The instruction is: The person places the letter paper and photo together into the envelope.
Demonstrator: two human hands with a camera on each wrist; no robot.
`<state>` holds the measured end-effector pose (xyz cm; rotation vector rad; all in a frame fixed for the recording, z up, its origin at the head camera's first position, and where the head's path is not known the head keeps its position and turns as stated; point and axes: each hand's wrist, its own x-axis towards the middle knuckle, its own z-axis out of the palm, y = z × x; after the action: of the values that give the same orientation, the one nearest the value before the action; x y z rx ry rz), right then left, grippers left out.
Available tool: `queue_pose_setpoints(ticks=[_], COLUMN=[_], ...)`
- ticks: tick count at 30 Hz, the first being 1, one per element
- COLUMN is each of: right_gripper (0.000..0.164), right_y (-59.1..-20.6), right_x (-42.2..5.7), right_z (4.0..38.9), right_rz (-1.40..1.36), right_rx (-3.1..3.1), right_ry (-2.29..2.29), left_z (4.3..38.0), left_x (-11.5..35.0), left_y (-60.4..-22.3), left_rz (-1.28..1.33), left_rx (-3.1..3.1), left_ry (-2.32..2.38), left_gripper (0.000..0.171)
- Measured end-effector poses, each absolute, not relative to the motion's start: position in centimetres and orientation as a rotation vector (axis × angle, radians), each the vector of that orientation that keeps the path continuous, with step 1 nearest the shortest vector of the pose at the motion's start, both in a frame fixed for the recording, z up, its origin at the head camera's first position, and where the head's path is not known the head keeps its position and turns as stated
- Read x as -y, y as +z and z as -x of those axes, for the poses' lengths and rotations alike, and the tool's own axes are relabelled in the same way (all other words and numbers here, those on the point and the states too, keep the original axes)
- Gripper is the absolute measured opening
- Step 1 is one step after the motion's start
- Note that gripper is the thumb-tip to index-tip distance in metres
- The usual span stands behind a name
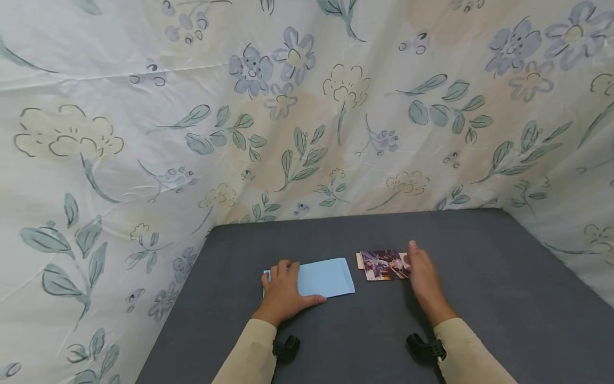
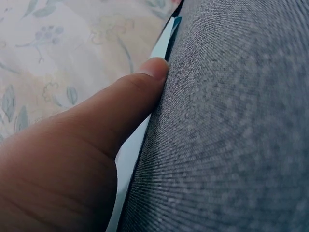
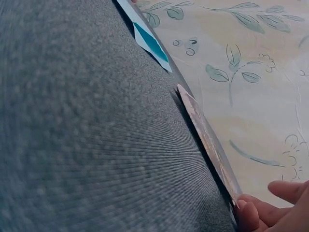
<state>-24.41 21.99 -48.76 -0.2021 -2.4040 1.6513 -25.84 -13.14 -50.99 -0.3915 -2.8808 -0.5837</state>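
Observation:
A light blue envelope (image 1: 323, 277) lies on the dark grey tabletop. My left hand (image 1: 284, 293) rests spread over its left part, with the thumb along its near edge. In the left wrist view the thumb (image 2: 130, 96) lies against the envelope's edge. The envelope's right end gapes a little, showing a teal inside in the right wrist view. Just right of it is a small stack of photo cards (image 1: 384, 265), the top one a dark, colourful picture. My right hand (image 1: 424, 280) pinches the stack's right end; its fingers (image 3: 248, 215) show at the card's end in the right wrist view.
The grey table (image 1: 355, 341) extends around both hands. A white cloth (image 1: 268, 160) with flowers and leaves hangs behind it and along both sides. Each wrist wears a black strap with a camera, as on the left wrist (image 1: 287, 349).

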Motion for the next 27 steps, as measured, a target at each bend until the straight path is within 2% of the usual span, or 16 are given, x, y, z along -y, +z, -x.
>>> queue_pose_setpoints(ticks=[5, 15, 27], right_gripper=[0.090, 0.088, 0.083], right_y=[-48.78, -48.78, -48.69], right_x=[-21.97, -21.59, -21.02], right_z=[24.51, 24.49, 24.24], right_rz=[0.221, 0.198, 0.170], right_rx=[2.448, 2.431, 2.453], right_ry=[1.621, 1.717, 1.727], left_z=[25.83, 25.90, 25.76], left_x=[13.10, 13.11, 12.88], left_y=[-50.73, -50.87, -50.57], left_rz=[0.378, 0.453, 0.509], left_rx=[2.906, 2.862, 2.838], left_ry=[-0.537, -0.553, -0.481], left_gripper=[0.124, 0.109, 0.105])
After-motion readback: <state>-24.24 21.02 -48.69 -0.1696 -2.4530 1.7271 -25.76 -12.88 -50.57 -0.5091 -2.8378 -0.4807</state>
